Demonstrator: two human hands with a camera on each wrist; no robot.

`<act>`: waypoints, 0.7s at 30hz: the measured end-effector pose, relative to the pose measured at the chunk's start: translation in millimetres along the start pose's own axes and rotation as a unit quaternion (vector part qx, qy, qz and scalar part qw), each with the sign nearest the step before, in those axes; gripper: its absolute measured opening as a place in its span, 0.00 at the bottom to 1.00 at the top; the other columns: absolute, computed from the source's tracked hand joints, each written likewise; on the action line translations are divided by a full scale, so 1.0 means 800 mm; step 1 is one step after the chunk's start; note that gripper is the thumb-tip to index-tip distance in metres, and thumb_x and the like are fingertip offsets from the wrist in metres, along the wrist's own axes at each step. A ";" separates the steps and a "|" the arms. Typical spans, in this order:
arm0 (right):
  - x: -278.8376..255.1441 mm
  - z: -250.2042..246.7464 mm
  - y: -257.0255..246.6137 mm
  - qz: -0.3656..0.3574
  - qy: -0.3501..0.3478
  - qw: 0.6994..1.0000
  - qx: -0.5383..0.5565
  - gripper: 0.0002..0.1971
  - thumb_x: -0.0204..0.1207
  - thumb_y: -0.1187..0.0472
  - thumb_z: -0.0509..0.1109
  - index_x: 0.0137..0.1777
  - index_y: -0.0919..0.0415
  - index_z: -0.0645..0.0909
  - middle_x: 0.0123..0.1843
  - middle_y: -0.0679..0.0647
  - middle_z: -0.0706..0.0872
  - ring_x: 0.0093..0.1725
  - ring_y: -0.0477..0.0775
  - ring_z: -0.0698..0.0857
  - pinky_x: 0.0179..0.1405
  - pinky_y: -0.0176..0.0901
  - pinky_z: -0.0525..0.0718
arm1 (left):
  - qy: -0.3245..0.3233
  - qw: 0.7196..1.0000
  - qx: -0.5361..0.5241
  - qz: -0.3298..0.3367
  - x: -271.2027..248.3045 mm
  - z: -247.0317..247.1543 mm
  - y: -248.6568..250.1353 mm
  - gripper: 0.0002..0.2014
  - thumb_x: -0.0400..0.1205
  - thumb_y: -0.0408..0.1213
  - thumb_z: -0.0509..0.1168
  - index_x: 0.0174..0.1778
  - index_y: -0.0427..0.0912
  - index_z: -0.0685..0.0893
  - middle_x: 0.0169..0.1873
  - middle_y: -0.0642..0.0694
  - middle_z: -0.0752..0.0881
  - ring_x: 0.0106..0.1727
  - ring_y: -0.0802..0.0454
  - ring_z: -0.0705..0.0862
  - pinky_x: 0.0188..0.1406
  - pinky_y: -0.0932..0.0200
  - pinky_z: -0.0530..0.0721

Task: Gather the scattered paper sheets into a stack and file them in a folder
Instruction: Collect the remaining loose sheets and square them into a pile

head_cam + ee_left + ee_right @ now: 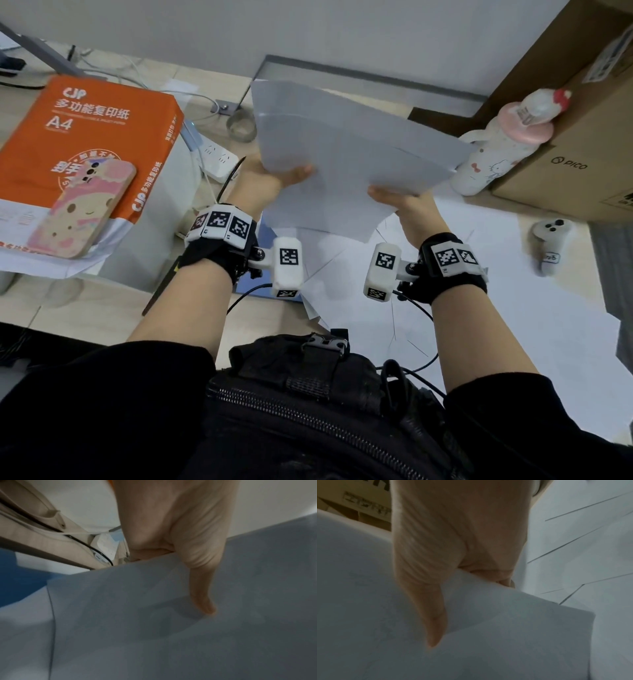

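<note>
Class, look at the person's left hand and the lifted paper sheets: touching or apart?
Touching. In the left wrist view the left hand pinches the sheets, its thumb flat on top.

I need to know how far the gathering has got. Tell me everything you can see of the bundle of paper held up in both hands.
The bundle of plain white paper sheets is lifted off the desk and tilted, fanned unevenly so separate edges and corners show rather than squared. The left hand pinches its near-left edge, thumb on top; the right hand pinches the near-right corner likewise. It looks thin, blank and slightly bowed. More loose white sheets lie on the desk beneath.
</note>
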State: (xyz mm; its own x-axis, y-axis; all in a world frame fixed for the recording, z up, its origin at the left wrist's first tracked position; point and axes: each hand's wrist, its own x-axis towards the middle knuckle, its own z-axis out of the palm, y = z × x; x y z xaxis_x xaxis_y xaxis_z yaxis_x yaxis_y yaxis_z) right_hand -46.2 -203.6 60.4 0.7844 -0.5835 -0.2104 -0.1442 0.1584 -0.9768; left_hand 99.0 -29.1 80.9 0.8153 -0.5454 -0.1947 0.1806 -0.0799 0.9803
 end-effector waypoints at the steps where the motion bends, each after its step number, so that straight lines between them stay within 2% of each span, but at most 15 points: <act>1: 0.001 0.003 -0.004 -0.007 0.007 1.000 0.012 0.23 0.62 0.70 0.79 0.57 0.60 0.81 0.50 0.50 0.89 0.53 0.47 0.88 0.51 0.34 0.83 | 0.000 1.000 0.004 0.012 0.001 0.001 0.003 0.11 0.71 0.26 0.75 0.44 0.43 0.86 0.34 0.58 0.90 0.40 0.62 0.88 0.45 0.66 0.85; 3: 0.004 0.002 -0.011 -0.022 0.021 0.999 0.028 0.27 0.60 0.68 0.80 0.61 0.63 0.80 0.54 0.54 0.88 0.57 0.54 0.87 0.57 0.42 0.85 | -0.007 0.999 0.012 0.041 0.003 -0.001 0.010 0.12 0.70 0.25 0.75 0.44 0.44 0.85 0.34 0.59 0.90 0.40 0.62 0.88 0.46 0.65 0.85; 4: 0.005 0.001 -0.014 -0.030 0.020 0.999 0.030 0.26 0.61 0.70 0.79 0.61 0.63 0.80 0.54 0.56 0.88 0.58 0.56 0.86 0.60 0.46 0.84 | -0.011 0.999 0.014 0.046 0.003 -0.004 0.012 0.12 0.70 0.25 0.75 0.44 0.45 0.86 0.34 0.59 0.90 0.41 0.61 0.88 0.47 0.64 0.85; 7: 0.005 -0.006 -0.016 -0.040 -0.001 0.999 0.026 0.18 0.63 0.75 0.78 0.51 0.57 0.84 0.52 0.57 0.88 0.59 0.60 0.85 0.68 0.58 0.80 | -0.016 0.998 0.017 0.053 0.002 -0.013 0.012 0.13 0.69 0.26 0.76 0.45 0.45 0.86 0.38 0.58 0.91 0.45 0.58 0.88 0.51 0.63 0.84; 10: 0.002 -0.006 -0.011 -0.035 -0.012 0.999 0.015 0.17 0.63 0.76 0.77 0.47 0.55 0.85 0.50 0.55 0.88 0.58 0.61 0.85 0.69 0.63 0.78 | -0.005 0.999 0.010 0.044 -0.001 -0.016 0.008 0.16 0.67 0.26 0.78 0.47 0.44 0.86 0.41 0.56 0.90 0.47 0.58 0.88 0.51 0.64 0.84; 12: 0.002 0.001 -0.011 -0.040 -0.013 0.999 0.019 0.20 0.60 0.72 0.78 0.51 0.56 0.83 0.51 0.56 0.88 0.59 0.61 0.85 0.67 0.62 0.80 | -0.013 0.999 0.009 0.043 -0.002 -0.012 0.010 0.16 0.67 0.26 0.78 0.47 0.45 0.86 0.41 0.56 0.90 0.47 0.59 0.88 0.53 0.62 0.84; 16: 0.005 0.009 -0.026 -0.049 0.020 0.998 0.040 0.21 0.58 0.67 0.79 0.52 0.55 0.82 0.51 0.52 0.88 0.57 0.56 0.86 0.62 0.50 0.83 | -0.011 0.998 -0.001 0.066 -0.001 -0.001 0.026 0.18 0.62 0.31 0.81 0.45 0.47 0.86 0.40 0.57 0.91 0.49 0.57 0.88 0.55 0.59 0.85; 19: 0.006 -0.001 -0.032 -0.058 -0.001 0.997 0.046 0.19 0.61 0.71 0.79 0.52 0.59 0.84 0.53 0.57 0.89 0.58 0.59 0.86 0.63 0.50 0.83 | -0.017 0.997 -0.003 0.075 0.000 -0.008 0.033 0.17 0.61 0.33 0.79 0.45 0.46 0.87 0.40 0.56 0.91 0.47 0.57 0.89 0.49 0.62 0.85; 21: 0.005 -0.007 -0.024 -0.044 -0.009 0.998 0.041 0.18 0.64 0.75 0.77 0.54 0.63 0.84 0.55 0.60 0.88 0.60 0.62 0.86 0.64 0.52 0.82 | -0.026 0.997 0.003 0.068 -0.002 -0.015 0.028 0.19 0.63 0.29 0.80 0.49 0.43 0.87 0.43 0.54 0.91 0.49 0.56 0.89 0.48 0.64 0.84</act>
State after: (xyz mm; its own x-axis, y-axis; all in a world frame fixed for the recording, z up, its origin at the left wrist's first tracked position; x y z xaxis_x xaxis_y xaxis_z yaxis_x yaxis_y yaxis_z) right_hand -43.6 -213.4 78.5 0.8021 -0.5844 -0.1226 -0.0255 0.1717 -0.9848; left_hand 108.3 -19.9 102.6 0.8024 -0.5940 -0.0579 0.0667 -0.0071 0.9978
